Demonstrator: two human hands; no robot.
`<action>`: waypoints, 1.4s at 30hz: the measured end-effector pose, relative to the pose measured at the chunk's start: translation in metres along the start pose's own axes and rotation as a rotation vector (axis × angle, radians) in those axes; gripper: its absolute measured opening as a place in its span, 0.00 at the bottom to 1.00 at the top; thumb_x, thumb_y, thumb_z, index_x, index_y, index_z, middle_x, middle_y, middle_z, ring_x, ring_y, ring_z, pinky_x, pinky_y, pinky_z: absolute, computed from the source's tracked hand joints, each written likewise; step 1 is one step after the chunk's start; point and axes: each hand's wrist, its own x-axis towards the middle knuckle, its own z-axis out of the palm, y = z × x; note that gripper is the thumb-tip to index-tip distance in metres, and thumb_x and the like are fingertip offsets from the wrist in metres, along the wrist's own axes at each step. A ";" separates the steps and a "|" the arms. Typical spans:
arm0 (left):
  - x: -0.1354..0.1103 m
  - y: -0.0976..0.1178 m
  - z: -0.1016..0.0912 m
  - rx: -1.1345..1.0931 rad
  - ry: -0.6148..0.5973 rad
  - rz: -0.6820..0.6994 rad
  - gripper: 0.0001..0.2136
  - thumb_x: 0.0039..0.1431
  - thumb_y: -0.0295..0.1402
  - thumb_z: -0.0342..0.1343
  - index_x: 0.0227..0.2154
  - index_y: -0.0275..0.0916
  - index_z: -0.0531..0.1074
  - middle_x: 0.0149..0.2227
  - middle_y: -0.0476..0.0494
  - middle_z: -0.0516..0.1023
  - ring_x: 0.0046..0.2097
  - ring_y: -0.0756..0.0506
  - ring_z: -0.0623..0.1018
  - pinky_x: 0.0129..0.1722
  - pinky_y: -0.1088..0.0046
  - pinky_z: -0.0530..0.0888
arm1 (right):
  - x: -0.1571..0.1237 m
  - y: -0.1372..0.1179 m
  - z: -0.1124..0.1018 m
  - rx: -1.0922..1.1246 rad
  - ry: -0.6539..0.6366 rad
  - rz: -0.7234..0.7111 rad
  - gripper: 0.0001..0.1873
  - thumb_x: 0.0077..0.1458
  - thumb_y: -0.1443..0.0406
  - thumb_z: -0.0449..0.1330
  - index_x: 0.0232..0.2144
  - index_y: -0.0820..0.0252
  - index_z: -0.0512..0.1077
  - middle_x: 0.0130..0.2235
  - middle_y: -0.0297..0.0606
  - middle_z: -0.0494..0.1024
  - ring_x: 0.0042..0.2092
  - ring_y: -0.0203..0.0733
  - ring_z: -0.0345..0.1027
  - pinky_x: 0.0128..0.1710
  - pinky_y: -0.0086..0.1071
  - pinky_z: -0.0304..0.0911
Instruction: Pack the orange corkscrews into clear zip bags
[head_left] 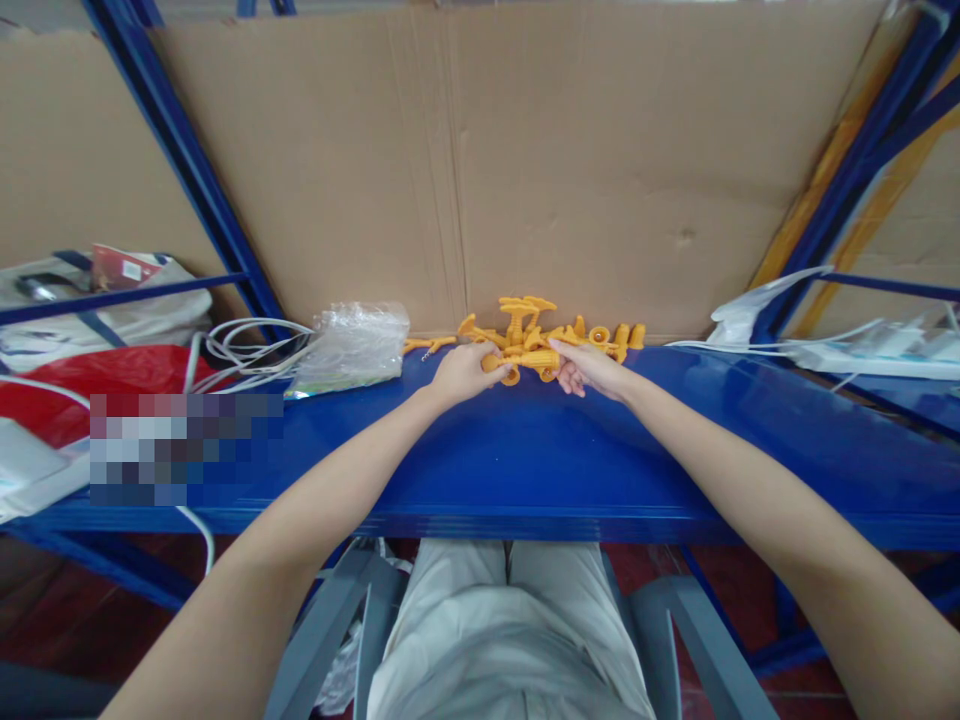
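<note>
My left hand (465,374) is closed round the left end of an orange-yellow ribbed plastic piece (531,360), held level just over the blue tabletop. At its right end, my right hand (592,370) pinches the same piece, the other fingers curled below. Right behind the hands lies a cluster of plastic parts in the same colour. It includes an upright ribbed part with a flared top (517,318), a ring-shaped part (599,336) and two small cone-like parts (631,336). A branch-like part (429,344) lies left of my left hand.
A clear plastic bag (356,345) and coiled white cables (251,345) sit on the left of the blue table (495,460), near a red bag (112,385). Cardboard (540,160) walls the back between blue posts. White cables and power strips (885,355) lie at right.
</note>
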 end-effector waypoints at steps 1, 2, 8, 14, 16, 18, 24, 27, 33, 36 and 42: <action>0.000 0.000 0.000 0.004 0.000 0.001 0.13 0.58 0.43 0.55 0.35 0.38 0.76 0.33 0.43 0.80 0.36 0.44 0.78 0.37 0.70 0.72 | 0.001 0.001 0.000 0.010 0.001 0.006 0.26 0.62 0.45 0.50 0.24 0.59 0.64 0.14 0.33 0.68 0.13 0.29 0.56 0.11 0.22 0.52; 0.000 0.000 0.000 0.007 -0.001 0.003 0.13 0.58 0.43 0.55 0.35 0.38 0.76 0.33 0.43 0.80 0.36 0.44 0.78 0.37 0.70 0.72 | 0.002 0.002 0.000 0.022 0.007 0.015 0.26 0.63 0.46 0.50 0.24 0.59 0.64 0.14 0.33 0.68 0.13 0.29 0.56 0.10 0.22 0.51; 0.000 -0.001 0.001 0.020 -0.002 0.007 0.13 0.58 0.43 0.55 0.35 0.39 0.76 0.34 0.43 0.80 0.37 0.43 0.79 0.37 0.70 0.72 | 0.004 -0.001 0.002 0.072 0.034 0.116 0.24 0.66 0.49 0.47 0.26 0.59 0.65 0.16 0.34 0.70 0.14 0.29 0.57 0.11 0.22 0.50; 0.001 -0.003 0.000 0.048 -0.004 -0.016 0.14 0.57 0.45 0.55 0.36 0.39 0.76 0.34 0.43 0.80 0.37 0.42 0.79 0.37 0.70 0.72 | -0.002 -0.004 0.000 0.051 0.000 -0.025 0.14 0.62 0.53 0.58 0.34 0.59 0.66 0.29 0.37 0.80 0.23 0.32 0.69 0.20 0.23 0.61; 0.001 -0.003 0.000 0.064 -0.002 -0.022 0.14 0.57 0.44 0.55 0.36 0.39 0.76 0.34 0.42 0.81 0.38 0.42 0.79 0.37 0.70 0.72 | -0.002 -0.003 0.000 0.017 0.011 -0.077 0.11 0.60 0.59 0.61 0.33 0.59 0.67 0.30 0.37 0.80 0.24 0.31 0.70 0.23 0.24 0.62; 0.001 -0.003 0.000 0.072 -0.003 -0.023 0.14 0.58 0.44 0.55 0.36 0.39 0.76 0.34 0.42 0.81 0.38 0.42 0.79 0.37 0.69 0.72 | -0.002 -0.003 0.000 -0.012 0.021 -0.084 0.09 0.59 0.60 0.61 0.32 0.60 0.68 0.30 0.38 0.80 0.24 0.31 0.70 0.25 0.25 0.63; 0.000 -0.002 0.001 0.065 0.003 -0.025 0.14 0.57 0.44 0.55 0.36 0.39 0.76 0.36 0.41 0.81 0.40 0.41 0.79 0.39 0.69 0.73 | -0.001 -0.002 0.002 -0.005 0.041 -0.071 0.12 0.61 0.59 0.59 0.31 0.62 0.70 0.29 0.39 0.81 0.24 0.31 0.70 0.24 0.25 0.62; 0.000 -0.002 0.001 0.074 0.000 -0.031 0.15 0.57 0.45 0.55 0.37 0.39 0.76 0.36 0.42 0.81 0.40 0.41 0.79 0.39 0.69 0.73 | -0.001 -0.001 0.003 0.019 0.039 -0.061 0.13 0.61 0.58 0.60 0.30 0.62 0.69 0.30 0.40 0.81 0.24 0.31 0.70 0.24 0.24 0.62; 0.002 -0.004 -0.007 0.013 0.041 -0.003 0.18 0.62 0.44 0.51 0.50 0.41 0.70 0.38 0.44 0.79 0.40 0.43 0.79 0.40 0.70 0.73 | 0.007 0.002 -0.004 0.115 0.120 -0.111 0.13 0.60 0.56 0.60 0.35 0.60 0.69 0.35 0.42 0.81 0.29 0.34 0.73 0.30 0.27 0.66; 0.005 -0.019 -0.012 -0.018 0.099 -0.061 0.20 0.65 0.40 0.47 0.57 0.40 0.63 0.45 0.40 0.77 0.44 0.43 0.78 0.44 0.68 0.73 | 0.016 0.007 -0.016 0.094 0.323 -0.183 0.12 0.59 0.57 0.60 0.40 0.57 0.66 0.38 0.41 0.80 0.34 0.38 0.76 0.34 0.29 0.68; 0.003 -0.079 -0.002 0.205 -0.004 -0.221 0.21 0.58 0.30 0.49 0.55 0.39 0.67 0.56 0.34 0.72 0.59 0.37 0.70 0.59 0.58 0.66 | 0.024 0.023 -0.043 -0.389 0.731 -0.457 0.18 0.54 0.61 0.61 0.46 0.57 0.65 0.45 0.46 0.77 0.44 0.48 0.74 0.47 0.42 0.68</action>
